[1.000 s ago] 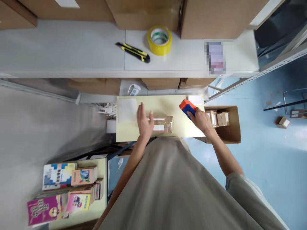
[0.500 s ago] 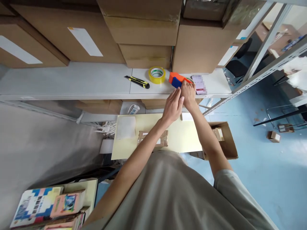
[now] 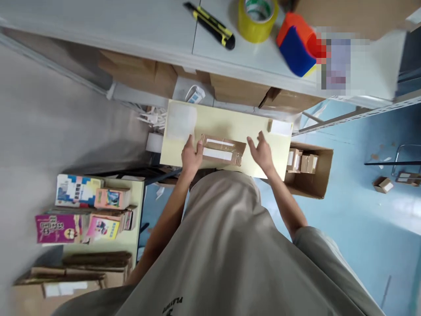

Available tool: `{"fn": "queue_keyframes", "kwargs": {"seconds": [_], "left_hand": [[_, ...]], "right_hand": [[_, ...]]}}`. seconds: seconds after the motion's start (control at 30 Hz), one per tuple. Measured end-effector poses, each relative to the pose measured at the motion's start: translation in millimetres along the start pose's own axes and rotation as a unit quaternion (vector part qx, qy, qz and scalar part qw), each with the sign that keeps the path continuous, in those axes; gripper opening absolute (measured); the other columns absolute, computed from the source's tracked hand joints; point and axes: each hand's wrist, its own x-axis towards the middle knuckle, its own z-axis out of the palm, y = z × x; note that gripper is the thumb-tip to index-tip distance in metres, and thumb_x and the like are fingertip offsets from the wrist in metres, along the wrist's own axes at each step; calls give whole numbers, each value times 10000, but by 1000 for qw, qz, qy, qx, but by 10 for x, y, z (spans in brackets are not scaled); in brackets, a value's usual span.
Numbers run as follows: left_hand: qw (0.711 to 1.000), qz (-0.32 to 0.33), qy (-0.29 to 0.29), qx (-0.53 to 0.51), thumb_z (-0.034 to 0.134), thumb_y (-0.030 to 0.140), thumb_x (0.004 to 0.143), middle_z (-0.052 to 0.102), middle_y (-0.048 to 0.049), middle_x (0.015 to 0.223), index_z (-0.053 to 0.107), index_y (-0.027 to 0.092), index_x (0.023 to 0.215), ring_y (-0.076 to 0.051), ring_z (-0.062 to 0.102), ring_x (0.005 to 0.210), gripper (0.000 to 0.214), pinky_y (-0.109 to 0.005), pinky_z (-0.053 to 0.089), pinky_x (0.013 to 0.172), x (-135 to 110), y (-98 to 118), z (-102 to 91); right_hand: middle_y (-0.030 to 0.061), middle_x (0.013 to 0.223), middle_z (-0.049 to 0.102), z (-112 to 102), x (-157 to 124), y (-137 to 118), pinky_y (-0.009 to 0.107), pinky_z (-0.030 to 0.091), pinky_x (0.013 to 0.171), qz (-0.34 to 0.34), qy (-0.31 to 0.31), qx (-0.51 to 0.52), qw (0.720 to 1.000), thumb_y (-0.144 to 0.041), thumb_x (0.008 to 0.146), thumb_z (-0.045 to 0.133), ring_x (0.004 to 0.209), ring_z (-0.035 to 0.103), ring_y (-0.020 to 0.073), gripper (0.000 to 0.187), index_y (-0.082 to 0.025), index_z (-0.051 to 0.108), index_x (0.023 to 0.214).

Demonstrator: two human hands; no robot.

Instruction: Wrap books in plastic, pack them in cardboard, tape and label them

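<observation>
A taped brown cardboard box [image 3: 219,154] with white labels lies on the pale yellow tabletop [image 3: 230,125]. My left hand [image 3: 192,154] is at the box's left end, thumb and fingers apart; whether it touches the cardboard I cannot tell. Just off the box's right end, my right hand [image 3: 262,153] hovers with its fingers spread and nothing in them. On the grey shelf above lie a black and yellow box cutter [image 3: 212,25], a roll of yellow tape [image 3: 256,26] and an orange and blue tape dispenser [image 3: 297,46].
A white box [image 3: 280,127] stands at the table's right rear corner, and a pale sheet [image 3: 181,120] lies at its left. An open carton [image 3: 324,173] holding several small boxes is beyond the right edge. Stacked books [image 3: 77,189] are at lower left.
My hands have left the tape dispenser, which now rests on the shelf. They have come down and apart to either end of the box. The view has tilted downward.
</observation>
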Motion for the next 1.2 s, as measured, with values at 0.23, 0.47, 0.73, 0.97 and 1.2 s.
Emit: {"fn": "queue_keyframes", "kwargs": {"seconds": [0.23, 0.47, 0.73, 0.97, 1.2], "left_hand": [[997, -43, -55, 42, 721, 654, 1145, 850, -253, 1484, 732, 145, 1581, -421, 818, 1414, 670, -471, 634, 1198, -304, -53, 104], [993, -64, -39, 92, 784, 594, 1120, 865, -155, 978, 833, 214, 1075, -378, 832, 1090, 385, -387, 561, 941, -140, 159, 113], [993, -73, -67, 65, 626, 385, 1179, 599, -15, 655, 689, 221, 757, -214, 580, 750, 458, -333, 372, 759, 16, 137, -37], [995, -1, -60, -80, 658, 320, 1120, 824, -145, 1363, 842, 186, 1198, -228, 801, 1153, 240, -294, 659, 994, -90, -84, 0], [987, -47, -66, -136, 715, 167, 958, 833, -141, 1335, 862, 186, 1248, -294, 836, 1245, 325, -452, 682, 1212, -188, -698, 555]], "right_hand": [[306, 1516, 813, 703, -488, -34, 471, 629, 1080, 44, -119, 52, 991, -612, 1243, 371, 1366, 808, 414, 813, -63, 411, 1841], [270, 1433, 858, 874, -405, -13, 430, 590, 991, 63, -70, 27, 995, -503, 1261, 228, 1252, 831, 384, 754, -104, 416, 1872], [203, 1221, 850, 893, -326, 152, 374, 547, 925, 48, -97, 41, 993, -527, 1297, 98, 1095, 782, 333, 715, -194, 716, 1435], [236, 1420, 703, 615, -325, 388, 459, 656, 1119, -53, 45, 55, 996, -528, 1245, 383, 1217, 749, 321, 594, -158, 744, 1537], [202, 1375, 809, 1132, -127, 1093, 476, 748, 995, -57, -25, 181, 982, -386, 1145, 468, 1139, 841, 312, 437, -216, 818, 1343]]}}
